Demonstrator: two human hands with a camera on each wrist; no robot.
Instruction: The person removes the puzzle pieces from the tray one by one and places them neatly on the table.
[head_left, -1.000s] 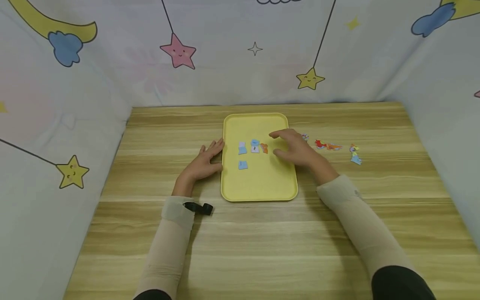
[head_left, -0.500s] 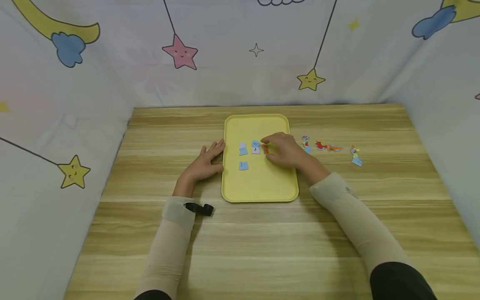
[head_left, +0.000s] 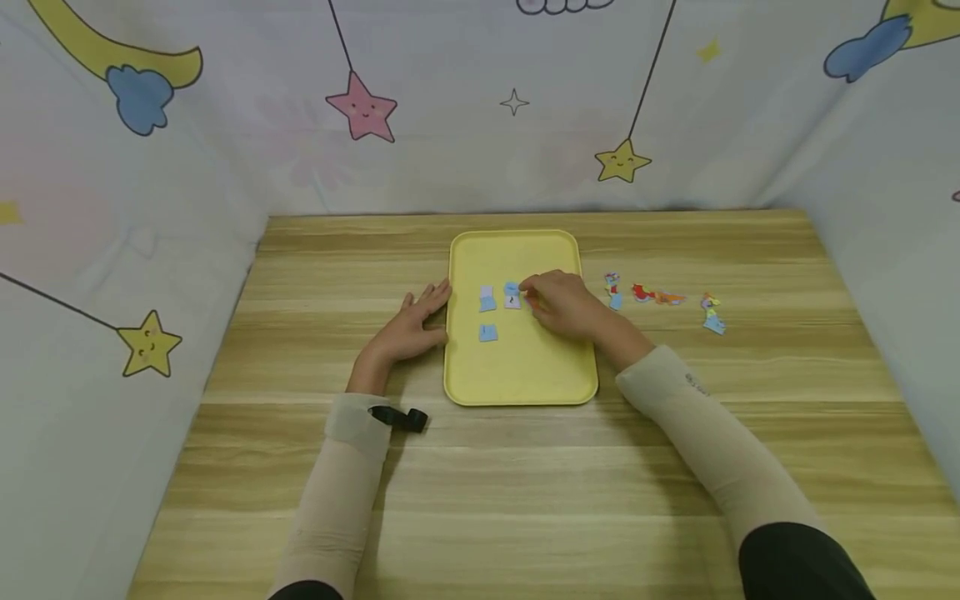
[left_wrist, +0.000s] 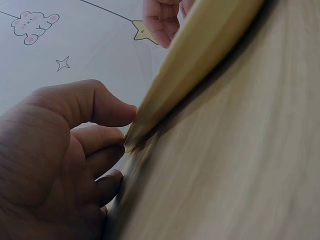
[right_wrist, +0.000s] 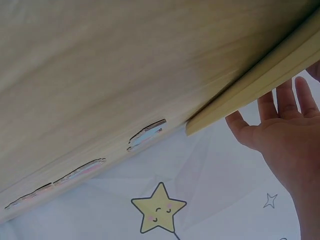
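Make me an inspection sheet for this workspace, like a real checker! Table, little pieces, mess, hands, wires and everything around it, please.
Surface: wood-grain table, with a yellow tray on it.
Job's things: small blue and white pieces on the tray; colourful picture pieces lying flat to its right.
Clutter: nothing seen, besides a black strap-like item at the left cuff.
Hands: left hand touches the tray's left edge; right hand is over the tray, its grip unclear.
Cables: nothing seen.
Surroundings: white backdrop printed with stars, moon and clouds.
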